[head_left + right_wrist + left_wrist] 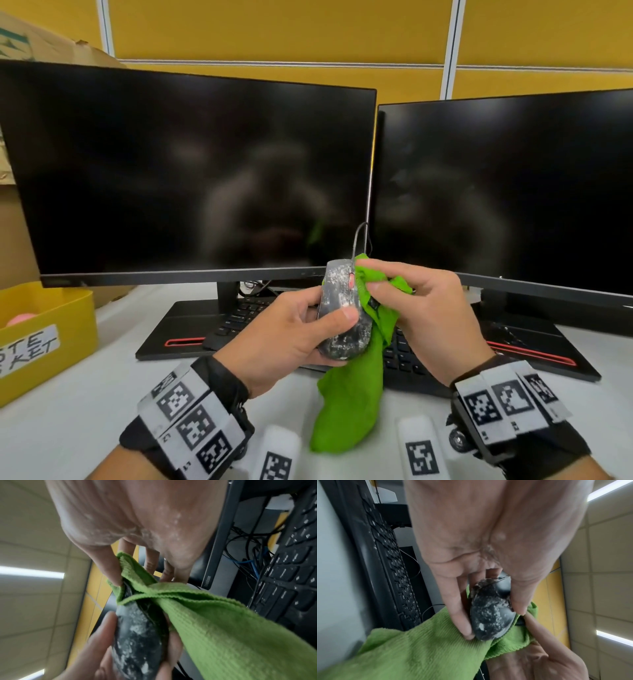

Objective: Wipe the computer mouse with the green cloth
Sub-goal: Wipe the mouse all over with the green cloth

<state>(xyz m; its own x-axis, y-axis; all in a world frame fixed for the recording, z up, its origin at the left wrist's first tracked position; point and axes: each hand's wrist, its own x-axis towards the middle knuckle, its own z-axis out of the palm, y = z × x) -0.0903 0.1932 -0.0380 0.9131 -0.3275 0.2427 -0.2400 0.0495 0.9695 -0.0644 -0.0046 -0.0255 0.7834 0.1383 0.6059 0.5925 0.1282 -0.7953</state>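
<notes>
Left hand [291, 329] grips the computer mouse [342, 315] aloft above the keyboard [239, 318], thumb across its powdery back. Right hand [421, 308] pinches the green cloth [356, 394] against the mouse's right side. Risk: loosened white residue likely drops into the keys; a tugged cable [359, 236] could twist the mouse free.

I'm looking at an office desk: two dark monitors [191, 171] stand side by side on stands at the far edge, a black keyboard [239, 318] lies near them, yellow partition panels [274, 31] rise behind, and a ceiling of pale tiles with strip lights [607, 494] shows overhead. A yellow bin [44, 335] sits left
</notes>
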